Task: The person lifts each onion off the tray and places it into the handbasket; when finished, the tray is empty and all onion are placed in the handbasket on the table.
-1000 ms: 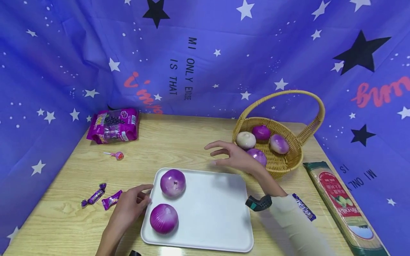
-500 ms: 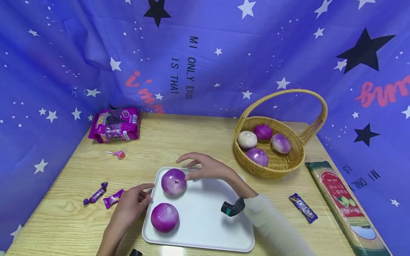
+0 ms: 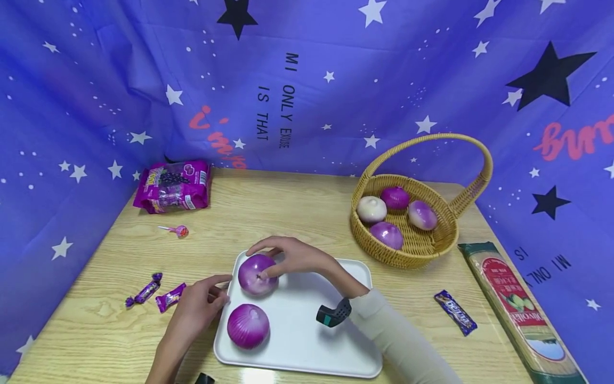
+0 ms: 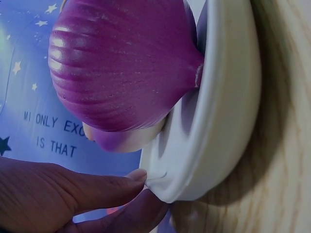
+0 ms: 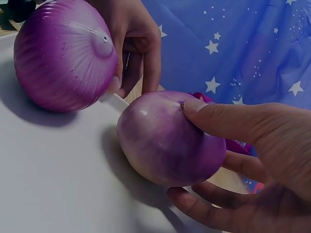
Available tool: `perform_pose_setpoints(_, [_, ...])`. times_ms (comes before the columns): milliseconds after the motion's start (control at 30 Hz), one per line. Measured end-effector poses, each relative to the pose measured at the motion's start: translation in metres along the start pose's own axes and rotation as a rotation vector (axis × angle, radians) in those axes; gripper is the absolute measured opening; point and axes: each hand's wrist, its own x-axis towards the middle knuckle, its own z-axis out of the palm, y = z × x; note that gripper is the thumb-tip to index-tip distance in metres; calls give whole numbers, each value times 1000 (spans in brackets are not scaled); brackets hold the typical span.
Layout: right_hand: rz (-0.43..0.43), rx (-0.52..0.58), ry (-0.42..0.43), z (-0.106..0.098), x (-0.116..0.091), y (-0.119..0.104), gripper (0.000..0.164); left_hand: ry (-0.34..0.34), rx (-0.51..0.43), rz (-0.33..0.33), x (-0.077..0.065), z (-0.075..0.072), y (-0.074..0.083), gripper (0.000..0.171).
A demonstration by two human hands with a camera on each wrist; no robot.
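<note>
My right hand holds a smooth purple onion at the far left corner of the white tray. In the right wrist view the thumb presses by the stem mark of this onion, and the fingers curl round its far side and underneath. A ribbed, darker purple onion sits on the tray nearer the front. My left hand is at the tray's left edge. In the left wrist view its thumb lies on the rim of the tray, with fingers against the outside.
A wicker basket holding several onions stands at the back right. Beyond the tray lie a noodle packet and a blue snack bar. On the left are wrapped candies, a lollipop and a purple candy bag.
My right hand has moved left from beside the basket, across the tray, and taken hold of the smooth purple onion, which is slightly tilted. The left hand stays at the tray's edge.
</note>
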Motion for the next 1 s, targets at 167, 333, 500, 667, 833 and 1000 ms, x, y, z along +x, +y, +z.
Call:
perform_pose_setpoints(167, [-11,-4,-13,0,-1,0,45,-3,1,-3,0,-1,1,38])
perform_pose_setpoints(333, [-45,-9,-22,-2,-2,1,44,-8,-2,-12,-1,-1,1,38])
perform_pose_setpoints(500, [-42,-21,-14,-4,-6,-3,44,-5,5,-14,-1,-1,1,38])
perform_pose_setpoints(667, [-55,-33,21,-13,-18,-21,42,-12,-3,-20,-2,0,3,38])
perform_pose_setpoints(833, [-37,4,47,-25,-34,-38,42,-11,-3,-21,-2,-1,4,38])
perform_pose_setpoints(1000, [8,17,89,-36,-47,-37,43,-12,-8,-19,-2,0,2,38])
